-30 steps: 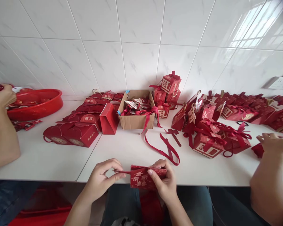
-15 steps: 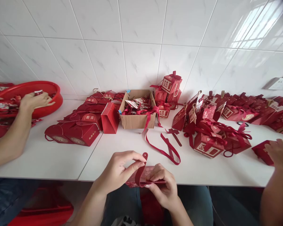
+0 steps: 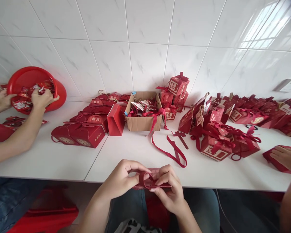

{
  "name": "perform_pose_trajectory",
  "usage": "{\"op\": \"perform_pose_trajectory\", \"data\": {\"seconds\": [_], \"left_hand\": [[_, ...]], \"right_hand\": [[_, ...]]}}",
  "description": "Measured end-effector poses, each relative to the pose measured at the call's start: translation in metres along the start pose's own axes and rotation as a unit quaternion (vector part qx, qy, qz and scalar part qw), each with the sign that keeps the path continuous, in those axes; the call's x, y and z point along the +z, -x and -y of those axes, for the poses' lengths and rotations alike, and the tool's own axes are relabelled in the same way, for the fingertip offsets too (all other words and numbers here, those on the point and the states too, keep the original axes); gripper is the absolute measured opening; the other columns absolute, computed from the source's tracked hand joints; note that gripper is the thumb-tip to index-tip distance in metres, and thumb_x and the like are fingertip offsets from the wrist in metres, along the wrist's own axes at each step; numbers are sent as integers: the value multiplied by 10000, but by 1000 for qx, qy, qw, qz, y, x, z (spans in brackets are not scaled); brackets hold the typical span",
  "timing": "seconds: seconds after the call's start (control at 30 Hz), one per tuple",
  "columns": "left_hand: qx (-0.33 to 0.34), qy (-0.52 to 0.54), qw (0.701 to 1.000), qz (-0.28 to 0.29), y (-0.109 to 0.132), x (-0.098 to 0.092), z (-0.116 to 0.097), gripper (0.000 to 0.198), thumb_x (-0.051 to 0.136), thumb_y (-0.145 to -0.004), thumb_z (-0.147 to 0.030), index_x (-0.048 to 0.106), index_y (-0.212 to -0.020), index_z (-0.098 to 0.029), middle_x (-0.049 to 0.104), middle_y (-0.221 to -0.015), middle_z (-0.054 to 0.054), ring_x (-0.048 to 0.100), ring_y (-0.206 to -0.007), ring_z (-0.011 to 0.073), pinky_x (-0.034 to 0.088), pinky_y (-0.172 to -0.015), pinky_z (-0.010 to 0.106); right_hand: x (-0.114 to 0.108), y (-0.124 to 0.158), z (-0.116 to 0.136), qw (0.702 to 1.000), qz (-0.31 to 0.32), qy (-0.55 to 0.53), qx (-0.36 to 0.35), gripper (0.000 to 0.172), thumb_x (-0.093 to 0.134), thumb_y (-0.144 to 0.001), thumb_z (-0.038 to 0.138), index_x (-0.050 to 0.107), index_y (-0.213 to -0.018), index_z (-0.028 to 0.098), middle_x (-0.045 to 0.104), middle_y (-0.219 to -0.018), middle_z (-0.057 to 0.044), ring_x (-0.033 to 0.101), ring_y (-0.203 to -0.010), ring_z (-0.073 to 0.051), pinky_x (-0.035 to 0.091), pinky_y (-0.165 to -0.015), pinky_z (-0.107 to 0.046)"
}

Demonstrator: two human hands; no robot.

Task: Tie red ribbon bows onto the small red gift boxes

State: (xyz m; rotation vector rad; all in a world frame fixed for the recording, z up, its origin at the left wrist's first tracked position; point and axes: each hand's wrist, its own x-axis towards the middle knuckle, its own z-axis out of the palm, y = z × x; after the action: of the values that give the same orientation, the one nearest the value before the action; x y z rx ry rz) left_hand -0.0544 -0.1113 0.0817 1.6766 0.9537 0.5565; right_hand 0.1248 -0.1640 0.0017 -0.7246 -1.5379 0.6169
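At the table's front edge, both my hands are closed on one red paper gift box. My left hand (image 3: pixel 124 176) pinches a dark red strap (image 3: pixel 142 179), which is bent into a loop above the box. My right hand (image 3: pixel 169 184) grips the right side of the gift box (image 3: pixel 157 171), thumb below and fingers curled over the top. My fingers cover much of the box. Just beyond lie a loose red ribbon (image 3: pixel 157 149) and a flower-ended strap (image 3: pixel 183 141).
A cardboard box (image 3: pixel 143 124) of tags and ribbons stands ahead. Finished-looking red boxes (image 3: pixel 87 136) sit left, more ribboned boxes (image 3: pixel 215 150) right. At left, a co-worker's hands hold a tilted red basin (image 3: pixel 60 94) of wrapped sweets; another person's hand (image 3: pixel 285 158) rests on a box.
My left hand has bent the strap's upright end down into a loop toward my right fingers. The co-worker's basin at left has been tipped up.
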Motion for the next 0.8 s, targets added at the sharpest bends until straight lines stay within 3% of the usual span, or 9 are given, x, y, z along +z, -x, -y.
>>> {"op": "perform_pose_trajectory", "data": {"seconds": [0.13, 0.47, 0.63, 0.8], "left_hand": [[-18, 13, 1000, -1, 3, 4, 0, 236, 608, -822, -330, 745, -876, -146, 739, -824, 75, 658, -745, 183, 518, -633, 235], [-23, 50, 998, 20, 5, 7, 1, 234, 565, -856, -341, 657, -792, -136, 626, -724, 13, 548, -662, 114, 467, -596, 193], [36, 1, 999, 20, 6, 6, 3, 169, 568, -850, -250, 673, -774, -141, 651, -722, 23, 568, -688, 127, 462, -655, 222], [108, -24, 991, 69, 11, 3, 3, 140, 568, -847, -208, 680, -911, -154, 673, -896, 77, 614, -803, 168, 481, -744, 273]], "right_hand": [[0, 0, 2, 1000, -5, 8, -6, 196, 680, -783, 109, 558, -890, 218, 510, -871, -24, 564, -800, -162, 491, -679, -302], [2, 3, 0, 1000, -12, 10, -4, 191, 681, -785, 117, 561, -892, 220, 528, -869, -29, 572, -813, -173, 497, -702, -327], [2, 2, 1, 1000, -25, 12, -7, 171, 678, -787, 125, 566, -878, 217, 546, -867, -32, 578, -794, -167, 498, -677, -313], [3, 1, 1, 998, -55, 25, -9, 131, 664, -806, 161, 566, -876, 214, 605, -902, -56, 613, -838, -189, 509, -685, -330]]}}
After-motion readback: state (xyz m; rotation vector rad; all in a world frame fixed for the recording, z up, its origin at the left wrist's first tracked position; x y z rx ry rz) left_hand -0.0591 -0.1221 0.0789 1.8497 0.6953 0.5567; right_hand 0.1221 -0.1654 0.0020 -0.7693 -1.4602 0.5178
